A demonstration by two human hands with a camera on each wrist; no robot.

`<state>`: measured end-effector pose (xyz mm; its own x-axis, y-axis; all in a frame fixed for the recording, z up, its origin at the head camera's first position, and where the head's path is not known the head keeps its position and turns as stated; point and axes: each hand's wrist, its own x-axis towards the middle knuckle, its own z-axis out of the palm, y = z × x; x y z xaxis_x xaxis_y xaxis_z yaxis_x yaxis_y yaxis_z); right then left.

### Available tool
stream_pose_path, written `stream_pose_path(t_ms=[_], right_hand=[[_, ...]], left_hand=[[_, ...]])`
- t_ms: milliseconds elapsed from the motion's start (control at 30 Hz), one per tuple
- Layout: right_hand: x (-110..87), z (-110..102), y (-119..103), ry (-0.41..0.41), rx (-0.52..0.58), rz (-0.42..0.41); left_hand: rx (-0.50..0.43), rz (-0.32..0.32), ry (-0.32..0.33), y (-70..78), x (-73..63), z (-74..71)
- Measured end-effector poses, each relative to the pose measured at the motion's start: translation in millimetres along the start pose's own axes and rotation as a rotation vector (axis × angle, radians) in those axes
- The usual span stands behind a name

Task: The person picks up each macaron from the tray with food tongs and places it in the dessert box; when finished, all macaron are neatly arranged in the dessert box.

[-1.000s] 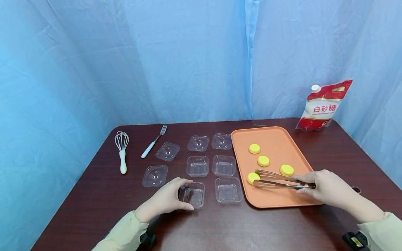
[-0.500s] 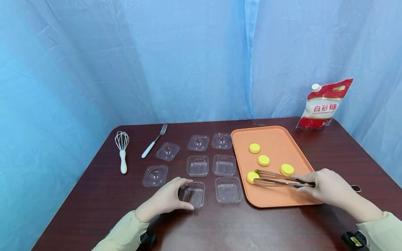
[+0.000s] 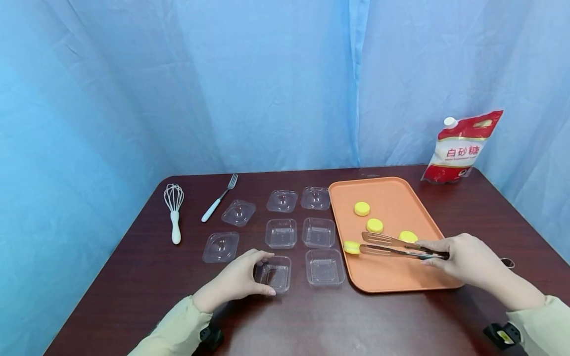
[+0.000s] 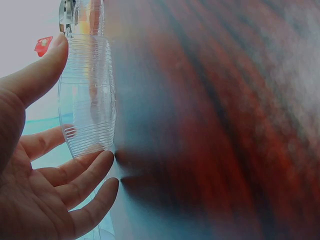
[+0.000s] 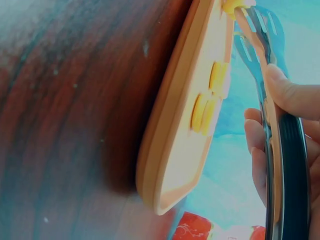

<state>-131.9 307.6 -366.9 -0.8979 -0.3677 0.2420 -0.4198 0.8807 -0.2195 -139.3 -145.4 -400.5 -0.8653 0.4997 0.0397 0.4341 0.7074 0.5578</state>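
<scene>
My left hand [image 3: 242, 277] holds a clear plastic box [image 3: 280, 277] at the front of the table, thumb on its near side and fingers at its far side. In the left wrist view the ribbed wall of that box [image 4: 87, 100] sits between thumb and fingers. My right hand [image 3: 467, 259] grips metal serving tongs [image 3: 387, 249] over the orange tray [image 3: 401, 279]. The tips of the tongs stand apart, one right at a yellow macaron [image 3: 352, 247] by the tray's left rim. This macaron is tilted, its pale filling showing. Several other yellow macarons [image 3: 375, 226] lie on the tray.
Open clear boxes [image 3: 325, 267] stand left of the tray, with clear lids [image 3: 221, 247] behind and left of them. Further left are a fork [image 3: 218, 200] and a white whisk [image 3: 174, 217]. A red and white sugar pouch [image 3: 460, 148] stands back right. Blue curtain [image 3: 276, 89] hangs behind.
The macaron by the tongs has shifted left to the tray's rim and tipped. The tongs' tips have spread wider. My left hand stays at the box.
</scene>
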Motion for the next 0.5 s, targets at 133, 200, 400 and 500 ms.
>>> stream_pose_path(t_ms=[133, 200, 400, 500], right_hand=[[-0.4, 2.4, -1.1, -0.04, 0.032, 0.009], [0.2, 3.9, -2.5, -0.065, 0.04, 0.017], [5.7, 7.3, -6.2, -0.101, 0.047, 0.002], [8.6, 9.3, -8.5, -0.123, 0.061, 0.009]], left_hand=[[0.001, -0.002, 0.001, 0.6, -0.1, -0.5], [0.002, -0.002, 0.002, 1.0, -0.4, -0.8], [0.001, 0.004, 0.008, 2.1, -0.9, -1.2], [0.001, 0.001, 0.004, 2.1, -1.1, -0.8]])
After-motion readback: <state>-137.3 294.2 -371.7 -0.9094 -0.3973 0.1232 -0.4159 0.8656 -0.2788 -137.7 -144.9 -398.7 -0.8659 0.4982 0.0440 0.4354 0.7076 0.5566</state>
